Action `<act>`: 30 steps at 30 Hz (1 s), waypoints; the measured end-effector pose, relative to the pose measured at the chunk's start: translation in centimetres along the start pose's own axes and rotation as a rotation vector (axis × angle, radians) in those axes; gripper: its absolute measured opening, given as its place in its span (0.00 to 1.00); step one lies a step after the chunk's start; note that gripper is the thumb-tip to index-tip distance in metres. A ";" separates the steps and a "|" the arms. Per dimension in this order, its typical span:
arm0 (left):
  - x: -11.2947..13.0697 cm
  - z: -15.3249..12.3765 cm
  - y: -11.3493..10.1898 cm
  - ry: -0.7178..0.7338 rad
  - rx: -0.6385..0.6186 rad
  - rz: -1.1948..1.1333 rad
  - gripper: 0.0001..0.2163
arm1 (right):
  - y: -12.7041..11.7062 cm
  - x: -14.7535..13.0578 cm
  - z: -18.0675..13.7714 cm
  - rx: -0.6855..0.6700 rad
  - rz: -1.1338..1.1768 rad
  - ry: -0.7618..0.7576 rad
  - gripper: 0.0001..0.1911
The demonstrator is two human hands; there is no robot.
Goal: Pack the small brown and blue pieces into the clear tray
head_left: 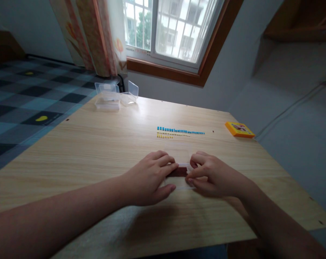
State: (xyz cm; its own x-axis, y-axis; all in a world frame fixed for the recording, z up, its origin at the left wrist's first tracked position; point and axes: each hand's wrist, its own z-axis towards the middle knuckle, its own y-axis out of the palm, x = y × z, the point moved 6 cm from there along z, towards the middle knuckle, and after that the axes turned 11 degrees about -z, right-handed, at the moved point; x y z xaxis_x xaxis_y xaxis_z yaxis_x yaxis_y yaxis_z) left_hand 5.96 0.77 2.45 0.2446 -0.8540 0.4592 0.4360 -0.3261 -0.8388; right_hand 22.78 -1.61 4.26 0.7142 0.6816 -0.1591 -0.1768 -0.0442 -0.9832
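Observation:
A clear plastic box [180, 184] lies on the table in front of me, its lid [177, 151] folded open on the far side. Dark brown thin strips [180, 172] lie side by side in it. My left hand [154, 178] holds the box's left part, index finger over the strips and thumb at the near edge. At the right end of the strips, my right hand [210, 174] is closed, its thumb and index finger pinched together; whatever is between those fingertips is hidden. Beyond the box, small blue pieces [179, 130] and small yellow pieces [164, 136] are lined up in rows.
Two open clear boxes [107, 104] stand at the table's far left corner. A yellow-orange box [239, 130] lies near the right edge of the wooden table [98, 151]. Left of the table is a bed with a checked cover [38, 104]; a window [176, 32] is behind.

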 end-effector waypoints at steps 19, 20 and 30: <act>0.0 0.1 0.0 -0.009 -0.006 0.002 0.20 | -0.8 0.9 -0.4 0.028 0.012 0.028 0.12; 0.0 0.0 0.0 -0.008 -0.003 0.000 0.20 | -0.8 1.0 -0.3 0.022 0.007 0.028 0.12; 0.2 0.1 -0.2 0.002 0.007 -0.008 0.20 | -0.2 0.6 0.0 -0.018 -0.016 0.026 0.15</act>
State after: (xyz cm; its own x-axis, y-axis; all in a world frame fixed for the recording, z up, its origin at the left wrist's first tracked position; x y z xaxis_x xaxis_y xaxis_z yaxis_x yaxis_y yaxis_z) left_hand 6.02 0.73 2.79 0.2395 -0.8521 0.4655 0.4437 -0.3304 -0.8330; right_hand 23.24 -1.22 4.36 0.7341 0.6634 -0.1453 -0.1529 -0.0470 -0.9871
